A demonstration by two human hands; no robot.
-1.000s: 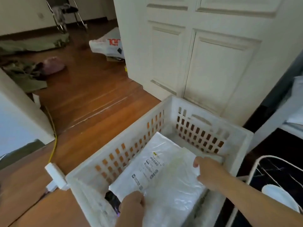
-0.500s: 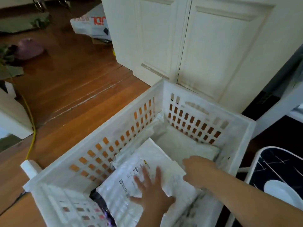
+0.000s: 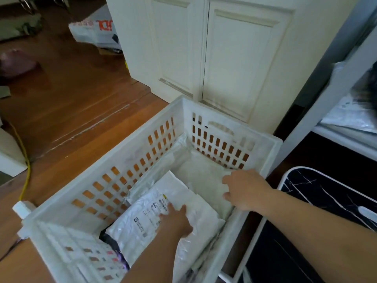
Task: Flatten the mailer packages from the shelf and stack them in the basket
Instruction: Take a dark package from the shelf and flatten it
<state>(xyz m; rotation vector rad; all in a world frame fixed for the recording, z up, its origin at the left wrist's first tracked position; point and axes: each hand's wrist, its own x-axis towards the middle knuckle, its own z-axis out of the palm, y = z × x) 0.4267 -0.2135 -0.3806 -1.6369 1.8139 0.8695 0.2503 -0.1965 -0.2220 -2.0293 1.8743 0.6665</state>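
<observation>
Risk: crinkly white plastic mailer w/ printed label (image 3: 149, 217) springs back up in white slotted plastic basket (image 3: 130, 160) once flat-fingered left hand (image 3: 176, 220) lifts, since right hand (image 3: 243, 189), fingers loose & holding nothing, isn't pinning it.

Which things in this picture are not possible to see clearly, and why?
- Head view: the label text on the top mailer is too small and blurred.
- How many mailers lie in the basket: hidden under the top one and the left hand.
- The right hand fingertips are motion-blurred, so contact is unclear.
- The shelf is cut off by the right edge.
</observation>
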